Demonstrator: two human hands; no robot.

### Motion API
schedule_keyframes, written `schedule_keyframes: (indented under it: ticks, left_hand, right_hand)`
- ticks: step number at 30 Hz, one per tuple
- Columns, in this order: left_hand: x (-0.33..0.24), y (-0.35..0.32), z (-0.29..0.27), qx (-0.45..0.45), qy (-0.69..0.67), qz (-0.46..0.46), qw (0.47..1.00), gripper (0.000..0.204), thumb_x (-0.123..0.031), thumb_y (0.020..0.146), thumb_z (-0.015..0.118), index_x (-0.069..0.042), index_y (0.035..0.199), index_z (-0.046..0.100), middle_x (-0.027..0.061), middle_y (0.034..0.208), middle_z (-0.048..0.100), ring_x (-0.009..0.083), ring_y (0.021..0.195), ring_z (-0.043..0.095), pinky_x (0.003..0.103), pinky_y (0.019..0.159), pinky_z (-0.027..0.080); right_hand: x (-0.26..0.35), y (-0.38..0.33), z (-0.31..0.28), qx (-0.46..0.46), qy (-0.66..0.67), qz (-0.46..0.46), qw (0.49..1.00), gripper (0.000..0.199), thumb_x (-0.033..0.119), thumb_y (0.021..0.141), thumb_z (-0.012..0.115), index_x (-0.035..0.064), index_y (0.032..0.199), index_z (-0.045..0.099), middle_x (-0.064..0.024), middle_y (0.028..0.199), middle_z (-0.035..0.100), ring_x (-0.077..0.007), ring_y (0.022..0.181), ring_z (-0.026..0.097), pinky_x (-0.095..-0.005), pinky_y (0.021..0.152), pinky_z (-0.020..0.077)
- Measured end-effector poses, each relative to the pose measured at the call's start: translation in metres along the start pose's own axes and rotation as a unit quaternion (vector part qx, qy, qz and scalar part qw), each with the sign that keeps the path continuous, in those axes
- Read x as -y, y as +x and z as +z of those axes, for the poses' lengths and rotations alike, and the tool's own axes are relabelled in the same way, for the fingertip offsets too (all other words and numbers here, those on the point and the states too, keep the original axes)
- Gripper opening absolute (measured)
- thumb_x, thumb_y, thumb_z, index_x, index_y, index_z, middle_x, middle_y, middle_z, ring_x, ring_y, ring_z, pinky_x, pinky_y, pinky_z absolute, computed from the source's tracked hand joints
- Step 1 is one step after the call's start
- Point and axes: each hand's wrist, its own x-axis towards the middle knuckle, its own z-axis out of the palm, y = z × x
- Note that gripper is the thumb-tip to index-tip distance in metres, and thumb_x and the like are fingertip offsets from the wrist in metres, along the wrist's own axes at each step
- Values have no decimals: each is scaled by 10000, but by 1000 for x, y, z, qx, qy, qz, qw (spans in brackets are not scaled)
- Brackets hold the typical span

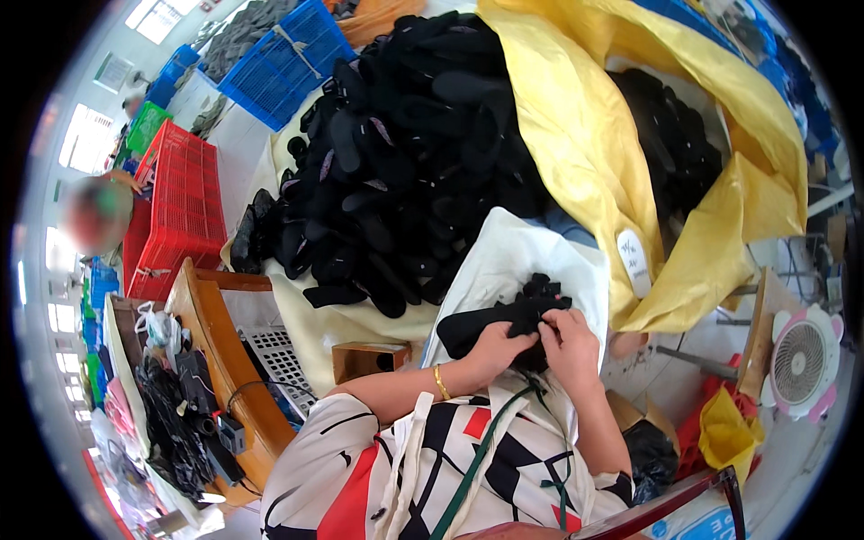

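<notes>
A black fabric piece (470, 328), long and shaped like a sock or slipper, lies across my lap. My left hand (500, 349) grips its near edge with the fingers bent. My right hand (569, 342) pinches the same piece at its right end, and the fingertips of both hands nearly meet. Beyond them a small dark bunch (540, 286) sticks up; I cannot tell whether it belongs to the same piece. Underneath, a white cloth (504, 247) covers my lap.
A large heap of similar black pieces (387, 171) lies ahead, beside a yellow sack (576, 117) holding more. A white sole-shaped piece (634, 261) rests on the sack. Left are a red crate (184, 211) and wooden furniture (220, 346); right, a fan (801, 364). Another person (99, 216) is far left.
</notes>
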Motion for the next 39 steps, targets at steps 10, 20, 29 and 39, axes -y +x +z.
schedule_keyframes:
  ticks: [10,20,29,39]
  left_hand:
    - [-103,39,-17,195,603,192,749,363,-298,725,757,32,857,681,212,755,670,369,733,671,441,633,515]
    - [-83,111,-7,445,608,116,647,428,-305,701,797,-18,1008,716,176,882,711,314,796,679,406,723,524]
    - [-70,109,-15,384,590,-30,710,339,-192,765,790,39,986,676,130,849,700,188,767,626,314,754,492]
    - [-55,88,-21,302,664,216,649,331,-208,769,792,-3,989,653,125,970,671,289,877,625,371,746,500]
  right_hand:
    - [-16,-14,17,-65,359,112,924,54,76,960,626,55,911,621,-29,837,589,-110,631,595,-225,567,472]
    - [-63,-27,35,-28,669,321,670,203,305,1051,489,111,1037,545,-61,763,635,-187,528,572,-299,467,464]
    - [-168,-48,-79,-431,669,243,554,258,129,1022,507,89,775,449,39,628,351,-123,561,395,-473,944,547]
    - [-175,-63,-72,-508,345,158,773,88,108,1006,572,38,1053,549,-9,833,608,-95,782,565,-296,891,482]
